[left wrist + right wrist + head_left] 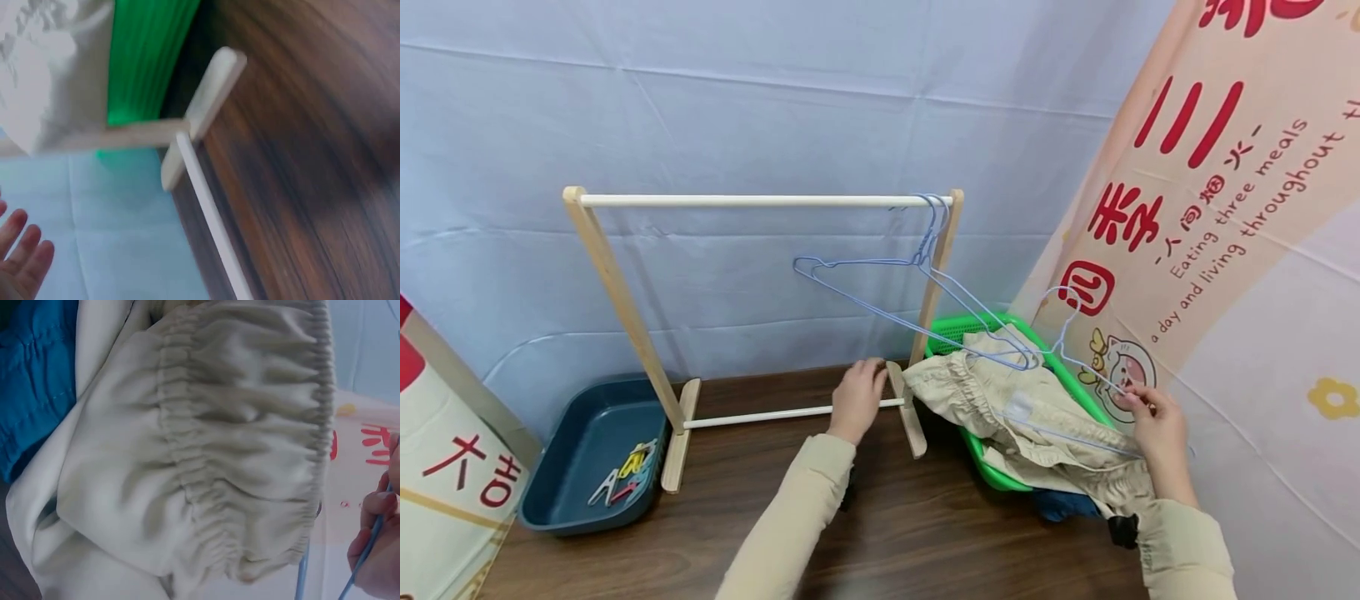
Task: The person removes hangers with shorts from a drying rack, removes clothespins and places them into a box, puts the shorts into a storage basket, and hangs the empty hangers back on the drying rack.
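My right hand (1161, 433) pinches one arm of a blue wire hanger (1101, 377), whose hook points up. The hanger lies over beige elastic-waisted pants (1037, 408), heaped on a green basket (988, 473); part of its frame is lost against the cloth. In the right wrist view, the gathered waistband (262, 425) fills the middle, with the gripping fingers (378, 506) at the right edge. Empty and with fingers extended, my left hand (857, 400) is near the right foot of a wooden rack (913, 417). Its loose fingers (25, 250) show in the left wrist view.
Blue wire hangers (880, 312) hang at the right end of the rack's white top rod (760, 201). A dark blue tub (561, 450) with several colored clothespins (625, 475) stands at the left. Dark blue cloth (1063, 504) pokes out below the pants.
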Demonstrator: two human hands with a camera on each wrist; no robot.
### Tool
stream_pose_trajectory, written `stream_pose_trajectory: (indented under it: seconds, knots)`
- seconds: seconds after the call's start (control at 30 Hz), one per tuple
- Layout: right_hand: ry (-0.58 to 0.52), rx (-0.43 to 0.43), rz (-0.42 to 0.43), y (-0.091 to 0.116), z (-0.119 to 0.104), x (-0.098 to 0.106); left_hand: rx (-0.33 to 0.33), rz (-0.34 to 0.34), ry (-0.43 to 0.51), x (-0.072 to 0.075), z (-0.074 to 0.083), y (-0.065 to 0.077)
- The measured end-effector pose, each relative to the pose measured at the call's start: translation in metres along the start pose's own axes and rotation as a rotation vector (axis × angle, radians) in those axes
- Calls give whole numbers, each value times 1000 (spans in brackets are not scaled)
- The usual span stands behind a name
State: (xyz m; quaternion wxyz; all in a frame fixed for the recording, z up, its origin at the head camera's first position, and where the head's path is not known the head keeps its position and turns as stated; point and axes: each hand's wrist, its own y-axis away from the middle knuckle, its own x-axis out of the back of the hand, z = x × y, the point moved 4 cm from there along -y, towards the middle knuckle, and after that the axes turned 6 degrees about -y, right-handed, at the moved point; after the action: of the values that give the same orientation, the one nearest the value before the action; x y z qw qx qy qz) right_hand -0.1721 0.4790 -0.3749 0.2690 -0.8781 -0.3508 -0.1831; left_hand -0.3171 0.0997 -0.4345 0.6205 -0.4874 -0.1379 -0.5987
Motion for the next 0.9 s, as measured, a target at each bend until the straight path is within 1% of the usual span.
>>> stream_pose_trajectory:
  seconds: [0.07, 0.13, 0.27, 0.37, 0.47, 0.53, 0.6, 0.67, 0.73, 0.8, 0.9]
  knots:
    - [-8, -64, -3, 0, 6, 4, 32, 81, 10, 10, -13, -3]
    - [-38, -111, -7, 0, 11, 7, 56, 158, 7, 21, -26, -6]
    - [-94, -179, -13, 1, 18, 11, 74, 323, -26, 44, -52, -11]
    - [-80, -209, -29, 0, 21, 12, 91, 422, -36, 62, -71, -12]
    - [-56, -240, -60, 0, 23, 12, 136, 470, -22, 77, -89, -10]
    - [-34, -258, -85, 0, 25, 13, 174, 480, -10, 84, -101, -8]
    - [-7, -297, -111, 0, 28, 14, 217, 481, 5, 91, -111, -4]
    - [2, -337, -121, 2, 29, 15, 251, 505, 16, 97, -121, -1]
    - [-4, -365, -120, 4, 30, 15, 268, 548, 16, 104, -130, 2]
    - [-28, -384, -99, 6, 30, 17, 285, 611, 22, 113, -137, 4]
    - [-74, -399, -53, 7, 32, 22, 277, 707, 31, 126, -146, 6]
